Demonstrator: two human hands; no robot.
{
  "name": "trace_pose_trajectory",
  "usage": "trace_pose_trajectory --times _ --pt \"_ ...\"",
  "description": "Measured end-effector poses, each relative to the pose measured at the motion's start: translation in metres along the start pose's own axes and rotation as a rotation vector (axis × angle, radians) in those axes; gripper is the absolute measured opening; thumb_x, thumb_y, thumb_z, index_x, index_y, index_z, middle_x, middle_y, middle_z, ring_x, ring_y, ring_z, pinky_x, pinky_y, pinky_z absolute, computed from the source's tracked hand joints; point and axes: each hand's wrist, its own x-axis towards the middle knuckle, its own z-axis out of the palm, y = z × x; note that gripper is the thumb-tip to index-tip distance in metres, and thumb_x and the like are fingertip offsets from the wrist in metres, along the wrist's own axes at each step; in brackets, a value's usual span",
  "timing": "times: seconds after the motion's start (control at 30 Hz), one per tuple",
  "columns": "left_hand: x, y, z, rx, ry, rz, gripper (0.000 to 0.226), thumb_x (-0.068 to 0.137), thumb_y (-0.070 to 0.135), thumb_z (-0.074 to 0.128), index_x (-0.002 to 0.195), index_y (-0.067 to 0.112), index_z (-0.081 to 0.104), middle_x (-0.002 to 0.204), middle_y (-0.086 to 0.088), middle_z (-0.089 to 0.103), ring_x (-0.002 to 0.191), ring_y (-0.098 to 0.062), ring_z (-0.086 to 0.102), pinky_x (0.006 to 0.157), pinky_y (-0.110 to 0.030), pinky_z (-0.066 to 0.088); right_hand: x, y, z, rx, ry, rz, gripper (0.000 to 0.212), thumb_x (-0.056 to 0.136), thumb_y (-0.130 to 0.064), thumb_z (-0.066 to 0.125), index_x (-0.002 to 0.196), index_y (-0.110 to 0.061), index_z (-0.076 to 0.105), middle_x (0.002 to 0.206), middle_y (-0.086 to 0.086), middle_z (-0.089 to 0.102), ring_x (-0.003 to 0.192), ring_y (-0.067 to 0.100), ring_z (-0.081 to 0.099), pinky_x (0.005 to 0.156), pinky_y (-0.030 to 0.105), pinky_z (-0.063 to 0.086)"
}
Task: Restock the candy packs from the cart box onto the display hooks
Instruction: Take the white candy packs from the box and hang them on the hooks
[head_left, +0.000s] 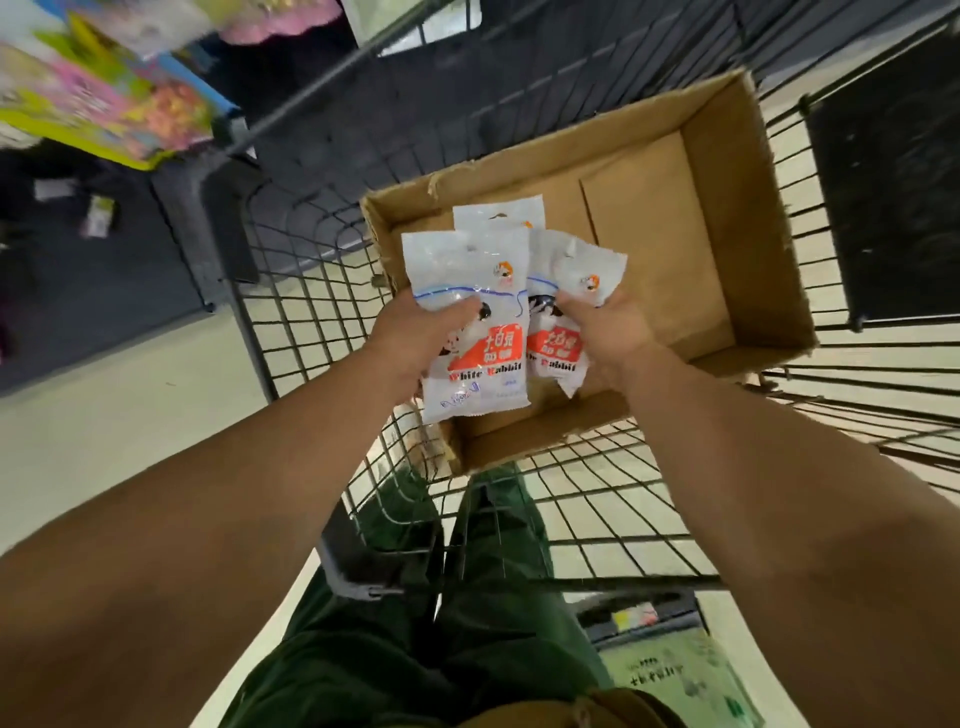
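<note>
Both forearms reach forward over the wire cart (322, 291). The left hand (415, 338) grips a white candy pack (467, 291), thumb across its front. The right hand (608, 332) curls round a second pack (576, 280). A third pack (498, 213) shows behind them, all above the cardboard box's (727, 234) near-left corner.

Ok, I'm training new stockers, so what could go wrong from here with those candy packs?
1. The left hand grips its white-and-red plastic candy pack only by one edge, and the pack hangs partly past the brown cardboard box; it might slip into the wire cart.
2. The right hand holds overlapping packs; one may slide loose when lifted.
</note>
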Motion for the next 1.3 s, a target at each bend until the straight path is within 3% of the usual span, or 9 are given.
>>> trace_pose_trajectory --times 0.1,0.2,0.37,0.53,0.63,0.73,1.0,1.17,1.3 --pt "-0.022 0.013 -0.005 -0.067 -0.017 0.014 0.018 0.087 0.03 0.077 0.103 0.024 0.072 0.102 -0.005 0.078 0.09 -0.025 0.076 0.084 -0.047 0.061 -0.036 -0.03 -0.007 0.062 -0.051 -0.052 0.016 0.087 -0.025 0.074 0.094 -0.023 0.06 0.093 0.003 0.077 0.077 0.021 0.075 0.073 0.044 0.062" --pt "-0.05 0.028 -0.02 -0.137 0.001 0.07 0.019 0.086 0.03 0.077 0.101 0.02 0.071 0.102 -0.007 0.078 0.09 -0.024 0.076 0.084 -0.042 0.061 -0.081 -0.063 -0.003 0.015 -0.156 -0.134 0.017 0.091 -0.032 0.069 0.098 -0.018 0.062 0.085 0.002 0.078 0.065 0.015 0.075 0.053 0.027 0.058" --pt "-0.097 0.041 -0.079 -0.285 0.066 0.139 0.022 0.085 0.031 0.079 0.1 0.017 0.071 0.095 -0.01 0.079 0.081 -0.026 0.077 0.076 -0.042 0.062 -0.144 -0.098 0.037 -0.108 -0.309 -0.229 0.037 0.09 -0.035 0.069 0.117 -0.011 0.061 0.093 0.007 0.077 0.079 0.021 0.076 0.074 0.038 0.061" --pt "-0.15 0.037 -0.171 -0.439 0.162 0.229 0.016 0.084 0.023 0.08 0.096 0.014 0.074 0.096 -0.012 0.078 0.076 -0.024 0.075 0.071 -0.038 0.061 -0.211 -0.117 0.117 -0.233 -0.401 -0.386 0.027 0.09 -0.03 0.071 0.109 -0.011 0.068 0.102 0.014 0.076 0.092 0.031 0.074 0.086 0.049 0.058" --pt "-0.188 0.019 -0.24 -0.516 0.201 0.296 0.021 0.085 0.022 0.079 0.102 0.011 0.074 0.097 -0.015 0.078 0.084 -0.031 0.076 0.076 -0.045 0.061 -0.258 -0.119 0.182 -0.291 -0.486 -0.464 0.026 0.093 -0.025 0.066 0.113 -0.009 0.067 0.108 0.019 0.073 0.098 0.036 0.071 0.083 0.048 0.058" --pt "-0.231 -0.015 -0.324 -0.568 0.28 0.368 0.023 0.084 0.025 0.08 0.102 0.012 0.074 0.096 -0.014 0.078 0.086 -0.032 0.076 0.08 -0.05 0.061 -0.314 -0.105 0.264 -0.346 -0.557 -0.55 0.028 0.092 -0.027 0.067 0.115 -0.009 0.066 0.106 0.016 0.074 0.096 0.034 0.072 0.083 0.049 0.059" --pt "-0.37 -0.156 -0.549 -0.726 0.536 0.477 0.02 0.089 0.025 0.075 0.102 0.01 0.073 0.094 -0.014 0.078 0.076 -0.029 0.075 0.069 -0.041 0.06 -0.482 -0.005 0.497 -0.434 -0.788 -0.719 0.021 0.09 -0.037 0.069 0.101 -0.019 0.069 0.092 0.01 0.077 0.082 0.028 0.075 0.076 0.046 0.06" --pt "-0.437 -0.226 -0.638 -0.869 0.705 0.515 0.02 0.087 0.029 0.077 0.094 0.01 0.073 0.09 -0.015 0.078 0.07 -0.028 0.075 0.065 -0.04 0.061 -0.566 0.045 0.598 -0.491 -0.941 -0.768 0.012 0.092 -0.034 0.067 0.096 -0.023 0.066 0.092 0.008 0.076 0.081 0.026 0.073 0.071 0.042 0.059" --pt "-0.469 -0.266 -0.688 -0.979 0.803 0.533 0.028 0.086 0.03 0.078 0.103 0.009 0.073 0.096 -0.016 0.078 0.075 -0.029 0.075 0.062 -0.038 0.062 -0.611 0.074 0.663 -0.57 -1.017 -0.788 0.022 0.091 -0.036 0.068 0.105 -0.019 0.067 0.095 0.01 0.076 0.084 0.028 0.074 0.074 0.046 0.06"
